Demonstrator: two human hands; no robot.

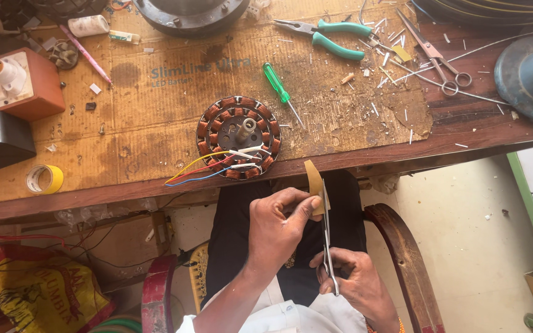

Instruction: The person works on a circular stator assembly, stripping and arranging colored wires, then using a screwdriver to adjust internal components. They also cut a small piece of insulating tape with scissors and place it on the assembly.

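While left hand (276, 225) is pinching tan insulation paper strip (314, 180), right hand (353, 283) is gripping steel scissors (327, 243), mid-cut; next: closing blades squarely.

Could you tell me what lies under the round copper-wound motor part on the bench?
The stator rests on a brown cardboard sheet covering the wooden bench; coloured wires trail out. The cardboard directly beneath is hidden.

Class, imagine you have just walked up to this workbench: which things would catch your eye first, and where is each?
First, the round copper-wound motor stator at the bench's near edge, its yellow, red and blue wires trailing off to the left. Just below it, the left hand pinches a tan strip while the right hand works scissors against it. Farther back lie teal-handled pliers and a green screwdriver.
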